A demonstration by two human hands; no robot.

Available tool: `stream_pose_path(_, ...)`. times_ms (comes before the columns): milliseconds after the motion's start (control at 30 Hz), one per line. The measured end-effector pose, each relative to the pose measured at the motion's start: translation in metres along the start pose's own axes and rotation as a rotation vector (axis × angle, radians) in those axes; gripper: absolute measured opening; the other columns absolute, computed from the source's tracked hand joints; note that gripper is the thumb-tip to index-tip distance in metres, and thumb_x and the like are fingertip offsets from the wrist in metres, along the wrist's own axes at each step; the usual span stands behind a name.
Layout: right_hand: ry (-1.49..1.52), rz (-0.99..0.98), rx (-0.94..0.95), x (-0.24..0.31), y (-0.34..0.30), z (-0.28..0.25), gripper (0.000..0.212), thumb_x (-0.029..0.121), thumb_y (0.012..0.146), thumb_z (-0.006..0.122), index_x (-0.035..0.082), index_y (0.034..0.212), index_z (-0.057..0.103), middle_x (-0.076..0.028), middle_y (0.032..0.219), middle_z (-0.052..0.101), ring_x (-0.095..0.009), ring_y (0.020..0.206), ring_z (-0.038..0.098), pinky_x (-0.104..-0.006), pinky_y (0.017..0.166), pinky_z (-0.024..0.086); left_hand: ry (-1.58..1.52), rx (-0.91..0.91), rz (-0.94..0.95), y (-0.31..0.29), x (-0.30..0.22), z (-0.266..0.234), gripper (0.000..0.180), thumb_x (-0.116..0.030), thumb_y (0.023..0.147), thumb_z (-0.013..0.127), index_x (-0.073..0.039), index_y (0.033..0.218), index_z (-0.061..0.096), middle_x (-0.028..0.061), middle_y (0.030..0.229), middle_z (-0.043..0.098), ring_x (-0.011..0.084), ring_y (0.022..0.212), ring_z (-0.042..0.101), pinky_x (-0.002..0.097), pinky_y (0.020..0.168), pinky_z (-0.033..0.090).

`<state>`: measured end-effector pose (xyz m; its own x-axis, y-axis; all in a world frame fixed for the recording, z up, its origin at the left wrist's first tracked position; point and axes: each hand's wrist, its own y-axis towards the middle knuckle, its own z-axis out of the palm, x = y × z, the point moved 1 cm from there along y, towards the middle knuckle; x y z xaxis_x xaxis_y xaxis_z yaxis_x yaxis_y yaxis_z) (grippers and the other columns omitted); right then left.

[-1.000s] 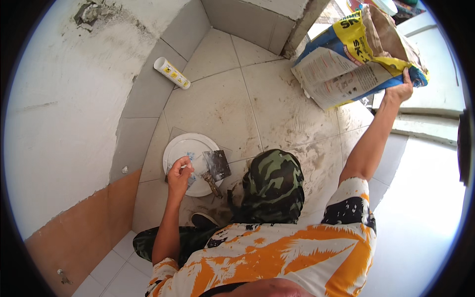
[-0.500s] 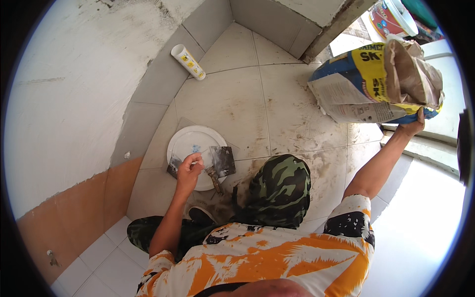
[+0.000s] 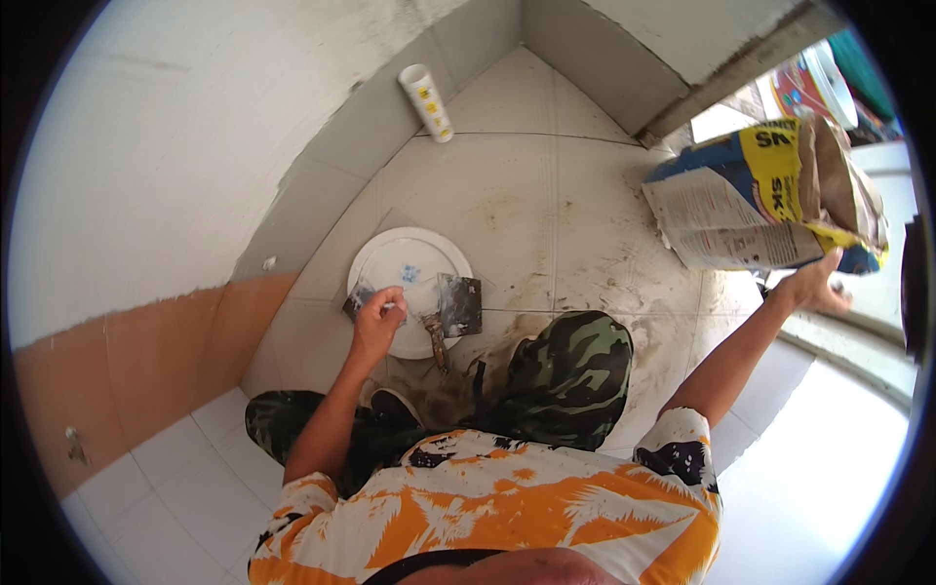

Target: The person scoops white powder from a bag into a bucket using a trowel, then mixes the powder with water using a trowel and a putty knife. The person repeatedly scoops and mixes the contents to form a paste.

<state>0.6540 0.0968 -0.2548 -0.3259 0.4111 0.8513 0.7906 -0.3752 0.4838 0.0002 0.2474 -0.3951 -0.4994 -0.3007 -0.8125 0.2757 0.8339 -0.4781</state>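
My left hand [image 3: 378, 322] is closed, fingers curled, over the left part of a round white plastic lid [image 3: 414, 244] on the floor. Whether it pinches anything is too small to see. One scraper blade [image 3: 357, 298], smeared with white, shows beside that hand. On the lid's right side lies a putty knife [image 3: 459, 310] with a dark wide blade and a worn handle. At the right, my right hand [image 3: 817, 285] is at the lower edge of a blue and yellow paper sack [image 3: 726, 219], its fingers apart and one fingertip near the sack's rolled brown mouth.
A white tube with yellow pictures [image 3: 426, 103] leans by the grey wall tiles at the back. A red and white bucket [image 3: 817, 86] stands beyond the doorway at far right. Dirt smears the tiled floor [image 3: 507, 234]. My camouflage-clad knee [image 3: 582, 375] juts forward beside the lid.
My right hand's fingers have spread from their hold on the sack's lower edge. My left hand stays over the lid. The whole view has shifted a little.
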Motion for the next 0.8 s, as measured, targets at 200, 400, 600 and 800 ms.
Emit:
stream_pose_path(200, 0.591, -0.302, 0.494, 0.123, -0.147, -0.032, 0.040, -0.006, 0.087, 0.059, -0.009, 0.126, 0.050, -0.016, 0.108, 0.065, -0.023, 0.101, 0.065, -0.0302, 0.087, 0.054, 0.282, -0.260, 0.300, 0.044, -0.027, -0.035, 0.025, -0.019, 0.098, 0.061, -0.003, 0.117, 0.068, 0.0003, 0.079, 0.066, 0.0090, 0.072, 0.059, 0.0273, 0.065, 0.049)
stream_pose_path(400, 0.470, -0.031, 1.641, 0.144, -0.254, -0.046, 0.029, -0.002, 0.091, 0.057, -0.001, 0.119, 0.062, -0.007, 0.088, 0.067, -0.015, 0.085, 0.064, -0.0267, 0.073, 0.051, -0.061, -0.348, 0.273, 0.094, -0.093, -0.087, 0.031, -0.024, 0.093, 0.065, -0.001, 0.114, 0.068, 0.0021, 0.076, 0.063, 0.0091, 0.067, 0.054, 0.0270, 0.061, 0.046)
stream_pose_path(600, -0.113, -0.015, 2.300, -0.040, -0.388, -0.024, 0.038, 0.017, 0.085, 0.070, 0.002, 0.119, 0.058, -0.007, 0.077, 0.065, -0.014, 0.067, 0.062, -0.0297, 0.058, 0.049, 0.151, -0.685, -0.068, 0.078, 0.076, -0.094, 0.039, -0.025, 0.091, 0.064, 0.004, 0.117, 0.064, 0.0180, 0.104, 0.069, 0.0272, 0.096, 0.067, 0.0365, 0.085, 0.051)
stream_pose_path(800, -0.371, 0.239, 2.340, -0.087, -0.468, -0.074, 0.047, 0.030, 0.082, 0.077, -0.001, 0.110, 0.054, -0.009, 0.075, 0.064, -0.016, 0.061, 0.061, -0.0309, 0.050, 0.047, 0.156, -0.846, -0.565, 0.005, 0.181, -0.034, 0.054, -0.037, 0.090, 0.065, 0.011, 0.115, 0.060, 0.0243, 0.112, 0.065, 0.0351, 0.102, 0.064, 0.0422, 0.090, 0.048)
